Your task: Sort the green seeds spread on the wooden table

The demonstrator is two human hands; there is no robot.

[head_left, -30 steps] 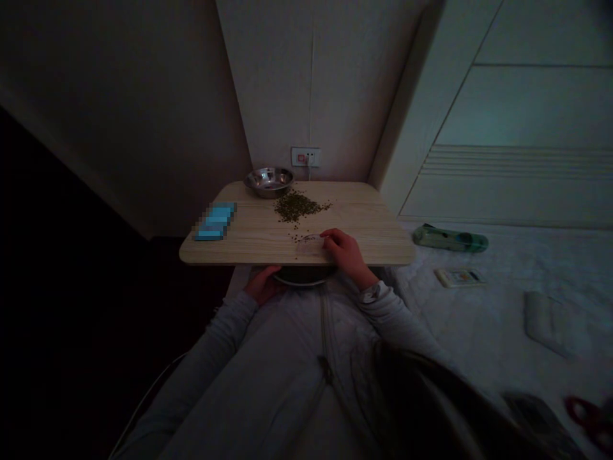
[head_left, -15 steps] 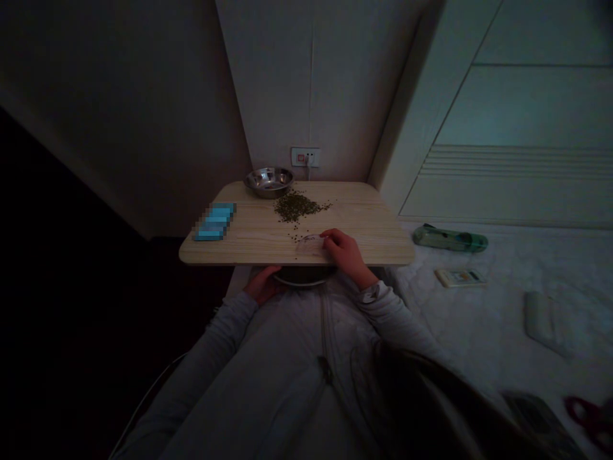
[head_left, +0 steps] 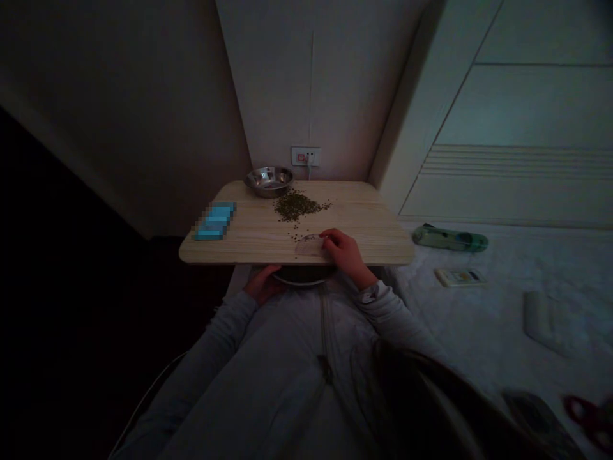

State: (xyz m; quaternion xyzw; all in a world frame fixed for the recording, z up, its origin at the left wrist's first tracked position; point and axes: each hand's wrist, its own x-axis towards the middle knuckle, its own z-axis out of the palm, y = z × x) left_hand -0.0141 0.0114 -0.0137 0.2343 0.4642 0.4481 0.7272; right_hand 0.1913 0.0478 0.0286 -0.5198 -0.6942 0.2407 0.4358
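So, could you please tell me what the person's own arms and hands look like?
The left hand and right hand are both bare, with no gloves. The arms are covered by long, loose, pale greyish sleeves, creased along the forearms. The right cuff shows a small darker detail, too dim to identify.

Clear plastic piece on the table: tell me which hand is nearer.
Right: the right hand is at the right side of the clear plastic piece, seemingly touching it; the left hand is farther off, nearer the body, at the lower bowl.
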